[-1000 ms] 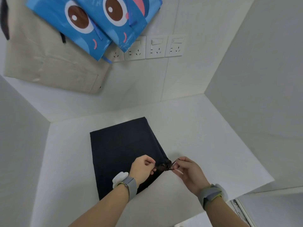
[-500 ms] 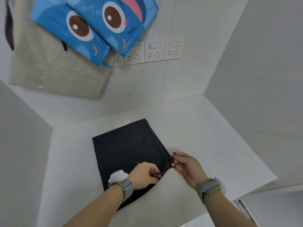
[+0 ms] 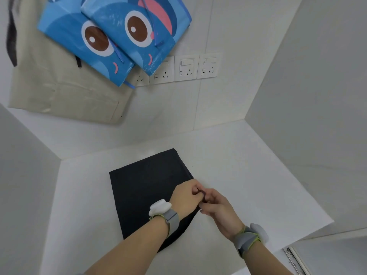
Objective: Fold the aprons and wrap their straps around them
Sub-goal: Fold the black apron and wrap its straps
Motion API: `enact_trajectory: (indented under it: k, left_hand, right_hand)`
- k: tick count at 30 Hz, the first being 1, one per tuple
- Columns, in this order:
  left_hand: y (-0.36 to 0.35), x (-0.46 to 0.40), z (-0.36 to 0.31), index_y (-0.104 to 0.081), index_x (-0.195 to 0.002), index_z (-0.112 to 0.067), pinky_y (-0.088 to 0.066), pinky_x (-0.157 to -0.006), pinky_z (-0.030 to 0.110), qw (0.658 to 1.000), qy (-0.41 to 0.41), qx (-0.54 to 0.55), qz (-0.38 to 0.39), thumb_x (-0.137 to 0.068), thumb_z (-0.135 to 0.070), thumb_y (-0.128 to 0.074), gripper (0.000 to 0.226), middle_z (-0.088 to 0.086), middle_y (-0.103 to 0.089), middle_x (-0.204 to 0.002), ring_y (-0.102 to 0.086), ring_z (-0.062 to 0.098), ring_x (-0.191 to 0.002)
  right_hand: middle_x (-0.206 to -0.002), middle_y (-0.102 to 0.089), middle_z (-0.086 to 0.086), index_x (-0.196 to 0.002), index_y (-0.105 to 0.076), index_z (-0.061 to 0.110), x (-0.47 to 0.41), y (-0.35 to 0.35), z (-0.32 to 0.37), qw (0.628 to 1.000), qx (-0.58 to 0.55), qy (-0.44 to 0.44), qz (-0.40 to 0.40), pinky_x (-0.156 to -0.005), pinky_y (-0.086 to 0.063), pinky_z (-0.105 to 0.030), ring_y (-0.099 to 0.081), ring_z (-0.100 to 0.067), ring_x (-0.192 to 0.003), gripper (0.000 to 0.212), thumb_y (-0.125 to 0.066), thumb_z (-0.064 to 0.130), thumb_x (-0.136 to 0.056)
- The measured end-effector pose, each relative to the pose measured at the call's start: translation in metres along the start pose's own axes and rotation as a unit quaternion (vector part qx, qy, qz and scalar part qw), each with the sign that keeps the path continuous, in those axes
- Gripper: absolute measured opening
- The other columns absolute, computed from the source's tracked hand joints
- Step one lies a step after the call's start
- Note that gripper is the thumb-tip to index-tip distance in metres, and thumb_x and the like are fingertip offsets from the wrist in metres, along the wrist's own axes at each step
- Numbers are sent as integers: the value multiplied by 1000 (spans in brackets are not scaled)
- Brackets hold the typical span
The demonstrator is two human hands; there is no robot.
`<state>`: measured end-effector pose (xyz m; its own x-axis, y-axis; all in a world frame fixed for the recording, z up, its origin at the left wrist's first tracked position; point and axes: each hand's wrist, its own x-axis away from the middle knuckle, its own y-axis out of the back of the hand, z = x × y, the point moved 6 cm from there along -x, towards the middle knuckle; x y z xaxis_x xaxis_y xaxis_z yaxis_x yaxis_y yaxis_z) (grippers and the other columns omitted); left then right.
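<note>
So the black apron [image 3: 147, 187] is already folded down into a flat, roughly square pad lying on the white surface [image 3: 248, 175], toward the near middle, so I'd say the folding part for this one is basically done. What's left looks like the strap business: both hands are bunched together at the apron's right edge, the left hand [image 3: 185, 197] curled over the cloth and the right hand [image 3: 215, 204] just beside it, both pinching a thin dark strap [image 3: 203, 195] that loops between them. I can't tell how much of it is wrapped yet; nothing is visibly going around the bundle, so my guess is the wrapping has barely started. The fabric looks matte and fairly heavy, with crisp straight edges and one rounded corner near the wrist. Up on the wall hang a beige apron [image 3: 59, 92] that looks like stiff canvas and two glossy blue cartoon aprons [image 3: 119, 42], which are probably still to do.
</note>
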<state>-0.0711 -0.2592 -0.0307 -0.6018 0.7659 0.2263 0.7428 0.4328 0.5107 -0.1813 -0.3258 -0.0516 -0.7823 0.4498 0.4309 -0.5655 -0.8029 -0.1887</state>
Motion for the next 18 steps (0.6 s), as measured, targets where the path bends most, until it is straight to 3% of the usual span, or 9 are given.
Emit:
enact_trajectory:
  k: [4,8,10,13,16,18]
  left_hand:
    - [-10,-9,2,-65,-88,-30,-56,-78,32,1000,0,-19,21,-82,-19,-63,13,-7,-68,-79,-64,8,-78]
    - [-12,-16,4,-65,-97,-33,-55,-84,29,995,-20,-54,77,-84,-36,-64,13,-13,-68,-93,-63,3,-88]
    - [-15,-21,1,-64,-107,-30,-51,-93,29,987,-46,-100,119,-89,-35,-61,20,-11,-65,-107,-61,5,-100]
    - [-19,-32,-5,-59,-121,-27,-46,-99,30,965,-85,-182,171,-91,-21,-57,31,-6,-60,-121,-56,12,-113]
    - [-35,-44,-9,-54,-127,-29,-44,-101,35,930,-106,-261,234,-89,-16,-55,40,-4,-57,-124,-55,19,-112]
    - [-51,-50,-11,-54,-124,-27,-33,-111,43,889,-134,-334,283,-88,-13,-53,38,-1,-54,-120,-54,24,-114]
  right_hand:
    - [-71,-62,-6,-93,-65,3,-2,11,-4,995,74,-21,-59,-73,-46,-29,-58,-17,-74,11,-62,1,-83]
    - [-73,-65,-10,-87,-65,3,-3,24,8,993,108,-31,-34,-80,-50,-34,-63,-20,-76,8,-64,5,-79]
    - [-72,-67,-10,-86,-65,2,-3,30,14,990,135,-33,-25,-78,-50,-32,-64,-18,-75,5,-63,1,-81]
    - [-71,-68,-8,-84,-65,2,-3,42,20,988,149,-35,-35,-73,-44,-24,-61,-14,-72,4,-64,-1,-82]
    - [-75,-69,-9,-82,-67,3,-1,53,25,991,129,-27,-39,-83,-46,-27,-63,-15,-79,11,-69,7,-72]
    - [-78,-69,-15,-84,-68,0,0,60,26,996,71,-20,-43,-91,-49,-31,-66,-21,-84,12,-69,5,-72]
